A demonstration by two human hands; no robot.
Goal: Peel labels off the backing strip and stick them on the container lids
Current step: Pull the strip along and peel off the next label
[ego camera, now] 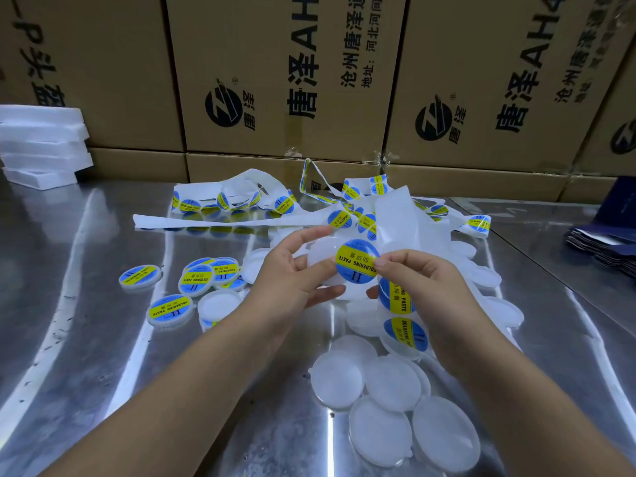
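Your left hand (296, 273) grips a plain white lid (321, 256) by its rim above the steel worktop (103, 339). Your right hand (423, 280) pinches the edge of a blue-and-yellow "Soldering Paste" label (357, 261) lying over that lid's right half. Just below and right of the lid, the backing strip (399, 304) carries more labels. Labelled lids (196, 280) sit to its left, bare lids (385, 380) lie nearer you, and cardboard cartons (275, 80) stand beyond.

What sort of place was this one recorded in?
Likely a factory or warehouse packing bench: stacked printed cartons behind a steel table, strewn with label backing strip and loose white lids, some already labelled.
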